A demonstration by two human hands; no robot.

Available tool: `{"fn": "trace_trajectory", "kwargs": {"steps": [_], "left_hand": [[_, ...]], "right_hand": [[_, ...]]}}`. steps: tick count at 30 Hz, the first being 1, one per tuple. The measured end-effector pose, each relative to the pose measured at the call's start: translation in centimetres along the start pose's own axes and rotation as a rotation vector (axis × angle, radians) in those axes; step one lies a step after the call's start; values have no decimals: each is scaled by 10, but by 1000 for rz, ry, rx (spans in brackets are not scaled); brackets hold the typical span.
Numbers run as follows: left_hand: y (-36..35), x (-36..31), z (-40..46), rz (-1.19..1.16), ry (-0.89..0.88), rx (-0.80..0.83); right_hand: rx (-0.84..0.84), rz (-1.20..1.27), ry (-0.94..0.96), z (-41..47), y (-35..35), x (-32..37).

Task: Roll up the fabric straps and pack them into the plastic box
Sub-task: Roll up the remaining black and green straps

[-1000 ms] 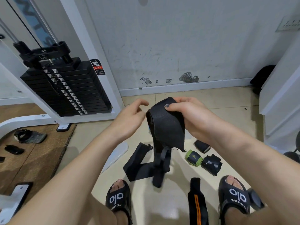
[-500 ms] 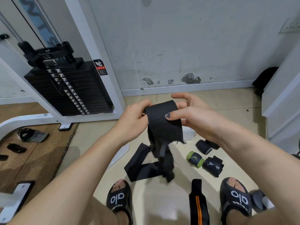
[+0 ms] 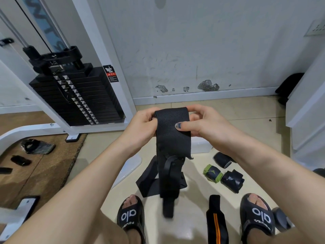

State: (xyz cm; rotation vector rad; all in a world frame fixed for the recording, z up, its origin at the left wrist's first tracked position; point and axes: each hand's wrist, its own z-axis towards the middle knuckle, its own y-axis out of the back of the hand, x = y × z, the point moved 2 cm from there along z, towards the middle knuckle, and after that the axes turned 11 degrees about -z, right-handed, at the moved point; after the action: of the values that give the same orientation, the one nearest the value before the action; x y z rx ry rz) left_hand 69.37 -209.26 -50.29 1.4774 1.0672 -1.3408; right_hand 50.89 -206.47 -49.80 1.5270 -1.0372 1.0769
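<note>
I hold a wide black fabric strap (image 3: 173, 136) up in front of me, its tail hanging down toward the floor. My left hand (image 3: 140, 127) grips its upper left edge. My right hand (image 3: 204, 124) pinches the upper right edge, thumb pressed on the front face. The clear plastic box (image 3: 200, 147) sits on the floor behind the strap, mostly hidden. Its lid (image 3: 130, 166) lies to the left. Another black strap (image 3: 149, 182) lies flat on the floor. Rolled straps lie at right: a black one (image 3: 223, 160), a green-edged one (image 3: 212, 173) and another black one (image 3: 232, 180).
A black strap with an orange stripe (image 3: 217, 221) lies between my sandalled feet (image 3: 131, 219). A weight-stack machine (image 3: 75, 95) stands at left on a brown mat (image 3: 40, 171) with small black items. White furniture (image 3: 307, 117) is at right, the wall ahead.
My left hand closed onto the strap's left edge. Both hands squared the strap upright, and the hanging tail swung lower.
</note>
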Motion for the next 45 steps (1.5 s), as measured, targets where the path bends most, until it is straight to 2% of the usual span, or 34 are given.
{"fn": "trace_trajectory", "kwargs": {"steps": [9,14,19,25,27,29,33,35,40,45], "left_hand": [[-4,-3,1,-73,-28,-25],[-6,-2,0,-77,28,-6],[-10,-5,-2,-169,79,25],[-14,-8,-8,-491,159,180],[-16,-8,-8,-508,143,207],[-18,-6,-6,-422,126,226],[-16,1,0,-285,132,-51],[-16,0,0,-244,103,-114],[-19,-2,-3,-199,70,-107],[-23,-5,-3,-261,125,-44]], "right_hand": [[-50,-147,57,4,3,0],[-73,-186,52,6,1,-4],[38,-12,10,4,-3,-7],[-12,54,-1,4,-3,-3],[-14,105,8,3,-3,-1],[-16,115,7,3,-4,0],[-1,145,6,1,-4,0],[15,157,9,2,-4,1],[69,176,-12,0,-5,-1],[-21,212,-19,-1,-2,0]]}}
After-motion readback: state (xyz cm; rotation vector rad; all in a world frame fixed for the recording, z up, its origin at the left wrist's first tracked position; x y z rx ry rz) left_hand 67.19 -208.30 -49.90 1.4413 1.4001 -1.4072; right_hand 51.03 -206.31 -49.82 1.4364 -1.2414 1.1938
